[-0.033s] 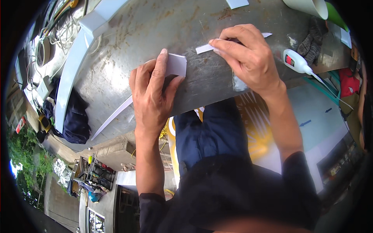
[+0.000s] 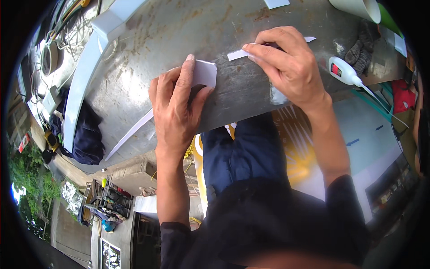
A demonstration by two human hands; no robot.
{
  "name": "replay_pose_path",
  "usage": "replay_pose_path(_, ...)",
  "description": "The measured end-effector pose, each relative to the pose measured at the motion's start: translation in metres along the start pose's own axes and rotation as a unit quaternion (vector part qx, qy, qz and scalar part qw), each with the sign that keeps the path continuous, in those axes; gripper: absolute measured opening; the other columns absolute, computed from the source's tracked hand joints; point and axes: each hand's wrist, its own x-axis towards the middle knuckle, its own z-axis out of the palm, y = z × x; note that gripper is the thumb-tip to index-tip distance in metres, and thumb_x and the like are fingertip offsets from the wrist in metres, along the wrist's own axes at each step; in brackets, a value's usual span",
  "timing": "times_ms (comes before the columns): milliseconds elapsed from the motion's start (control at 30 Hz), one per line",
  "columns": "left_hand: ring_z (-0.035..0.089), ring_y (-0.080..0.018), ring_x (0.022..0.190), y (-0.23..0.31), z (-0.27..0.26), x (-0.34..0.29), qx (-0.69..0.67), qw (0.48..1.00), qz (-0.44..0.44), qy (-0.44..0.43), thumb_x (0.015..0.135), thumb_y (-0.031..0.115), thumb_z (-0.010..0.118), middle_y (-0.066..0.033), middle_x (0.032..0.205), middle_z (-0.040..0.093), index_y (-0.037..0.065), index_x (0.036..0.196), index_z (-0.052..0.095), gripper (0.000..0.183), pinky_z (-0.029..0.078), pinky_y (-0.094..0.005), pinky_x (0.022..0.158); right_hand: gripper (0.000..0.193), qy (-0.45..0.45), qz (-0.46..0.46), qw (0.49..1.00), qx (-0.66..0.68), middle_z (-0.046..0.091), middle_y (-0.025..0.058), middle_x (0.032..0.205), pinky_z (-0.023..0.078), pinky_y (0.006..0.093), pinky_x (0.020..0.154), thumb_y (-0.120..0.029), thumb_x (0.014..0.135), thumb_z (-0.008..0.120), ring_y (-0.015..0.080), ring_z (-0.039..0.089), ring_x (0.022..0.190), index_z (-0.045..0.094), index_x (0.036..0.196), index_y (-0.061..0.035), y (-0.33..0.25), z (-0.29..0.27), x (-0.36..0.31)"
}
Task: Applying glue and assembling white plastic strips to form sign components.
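My left hand (image 2: 174, 96) grips a white strip by its bent end piece (image 2: 204, 74), with fingers on top and thumb below. The strip's long narrow tail (image 2: 130, 133) runs out past my wrist toward the table's near left edge. Farther right, my right hand (image 2: 286, 60) pinches a thin white strip (image 2: 238, 54) between thumb and fingers, just above the metal table. One end of that strip pokes out to the left of my fingertips, and its pointed other end shows beyond my knuckles. The two pieces are apart from each other.
A white squeeze bottle (image 2: 342, 70) with a long nozzle lies on the metal table (image 2: 188, 27) at right, beside dark gloves (image 2: 358, 51). A curved pale blue-white piece (image 2: 85, 80) arches across the left, by dark cloth (image 2: 85, 134) and tangled cables. A rolled tube (image 2: 358, 8) lies at the far right.
Hardly anything differs. The view has shifted very slightly, and both hands keep the same hold on their strips.
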Motion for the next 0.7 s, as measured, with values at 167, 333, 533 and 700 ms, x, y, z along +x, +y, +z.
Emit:
replay_pose_path(167, 0.059, -0.0259, 0.094, -0.004, 0.003, -0.003, -0.003, 1.0, 0.002, 0.013, 0.076, 0.018, 0.088, -0.0073, 0.107, 0.065, 0.009, 0.139, 0.066, 0.068, 0.046, -0.0397, 0.089, 0.034, -0.035, -0.026, 0.999, -0.007, 0.069, 0.0057, 0.099, 0.054, 0.0364, 0.078, 0.005, 0.073, 0.083, 0.0247, 0.065, 0.093, 0.081, 0.105, -0.0077, 0.0, -0.003, 0.006)
replay_pose_path(333, 0.058, -0.0235, 0.089, -0.006, 0.008, -0.008, -0.003, 0.999, 0.006, 0.033, 0.075, 0.018, 0.089, -0.0056, 0.104, 0.065, 0.01, 0.133, 0.071, 0.062, 0.046, -0.0379, 0.086, 0.035, -0.04, -0.029, 0.999, -0.003, 0.068, 0.0043, 0.098, 0.054, 0.0343, 0.076, 0.003, 0.071, 0.085, 0.0231, 0.064, 0.093, 0.082, 0.104, -0.0086, 0.001, 0.001, 0.008)
replay_pose_path(533, 0.061, -0.0237, 0.095, -0.005, 0.008, -0.01, 0.015, 0.999, -0.016, 0.03, 0.074, 0.019, 0.091, -0.0072, 0.103, 0.066, 0.012, 0.131, 0.074, 0.061, 0.052, -0.0371, 0.085, 0.035, -0.058, -0.046, 0.997, 0.011, 0.069, 0.0039, 0.097, 0.053, 0.0326, 0.073, 0.004, 0.07, 0.085, 0.0216, 0.063, 0.091, 0.083, 0.102, -0.0084, 0.001, 0.002, 0.012)
replay_pose_path(700, 0.062, -0.023, 0.094, -0.006, 0.008, -0.011, 0.015, 0.999, -0.012, 0.034, 0.072, 0.019, 0.092, -0.0067, 0.102, 0.066, 0.012, 0.13, 0.075, 0.061, 0.052, -0.0363, 0.085, 0.035, -0.061, -0.04, 0.997, 0.032, 0.069, 0.0043, 0.096, 0.051, 0.0309, 0.069, 0.006, 0.069, 0.085, 0.0201, 0.063, 0.089, 0.083, 0.101, -0.0077, -0.003, 0.007, 0.011)
